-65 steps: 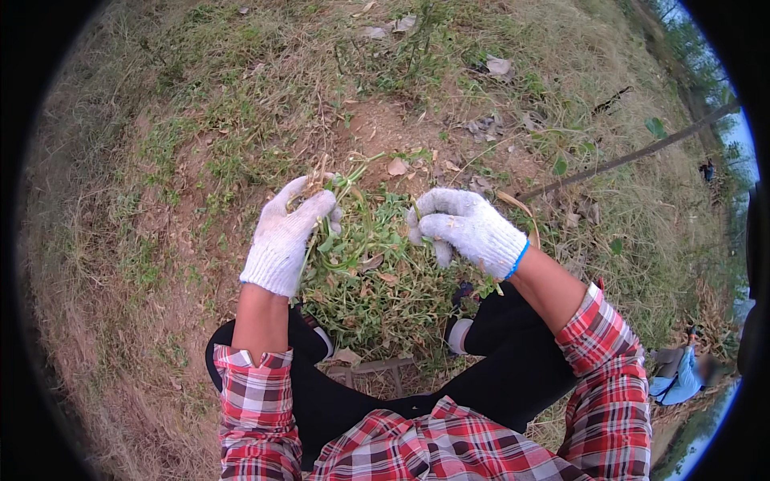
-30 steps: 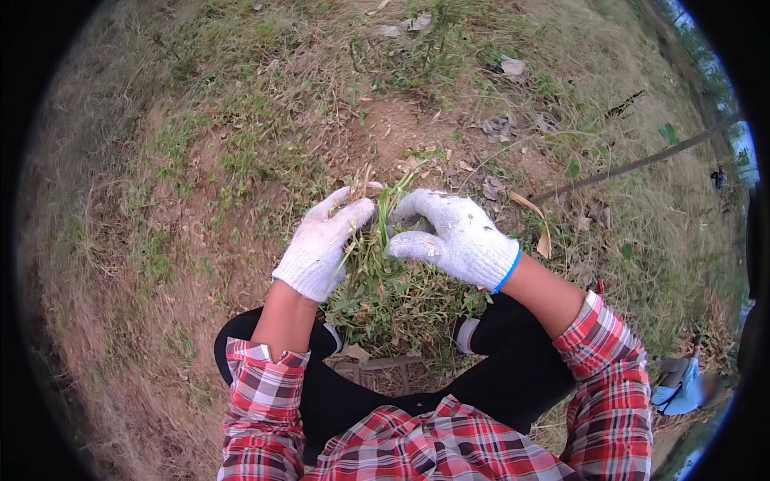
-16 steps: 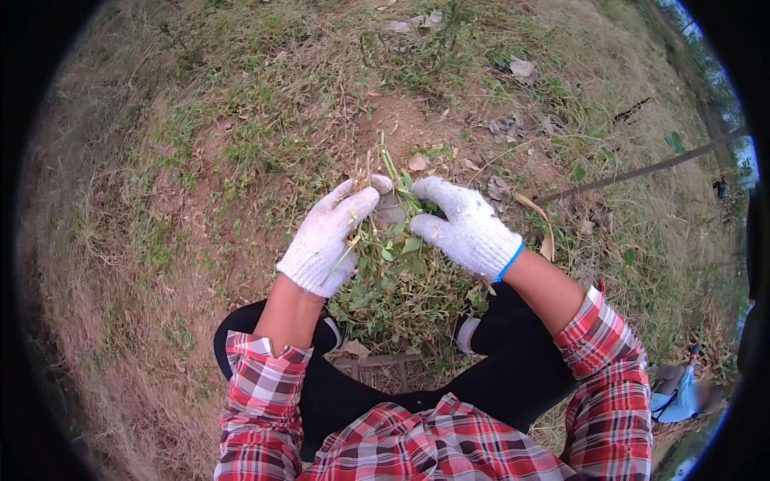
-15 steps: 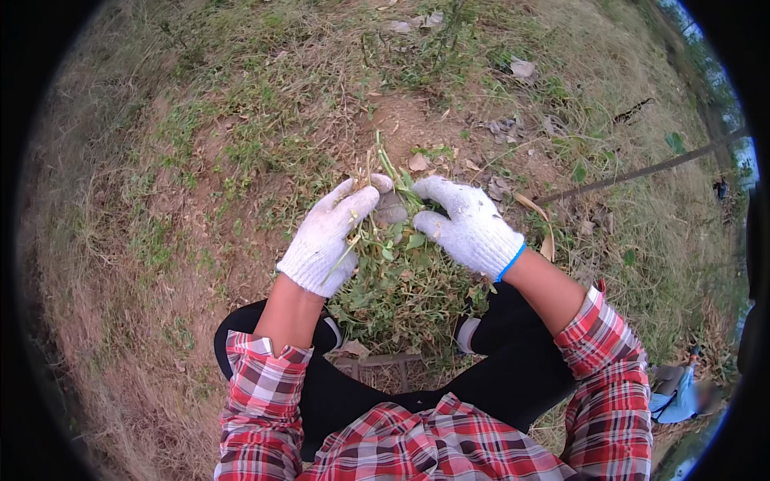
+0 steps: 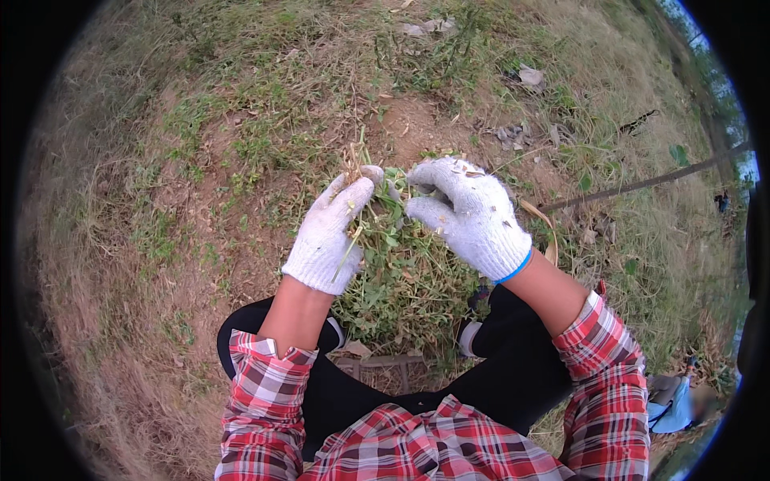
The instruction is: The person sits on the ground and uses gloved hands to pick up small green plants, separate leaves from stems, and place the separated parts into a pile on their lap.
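My left hand [image 5: 325, 228], in a white knitted glove, is closed round a small bunch of plant stems [image 5: 362, 150]. Thin green and dry stalks stick out above its fingers and trail below its thumb. To its right, my right hand [image 5: 472, 212], gloved the same with a blue cuff edge, has thumb and forefinger apart, with nothing seen between them. Its other fingers are partly hidden. Plant bits cling to the back of this glove. Leafy sprigs [image 5: 391, 220] show between the hands, above a heap of cut greenery [image 5: 405, 301] lying between my feet.
A low slatted frame [image 5: 383, 363] lies below my legs. On the right a long thin pole [image 5: 650, 176] slants across the grass. Dry leaves [image 5: 529, 78] dot the ground ahead, around a patch of bare soil [image 5: 413, 120]. A blue item [image 5: 674, 405] is at lower right.
My right hand has drawn slightly away from the left, and its thumb and forefinger now stand clear of the stems. The left hand has shifted slightly left, keeping its bunch.
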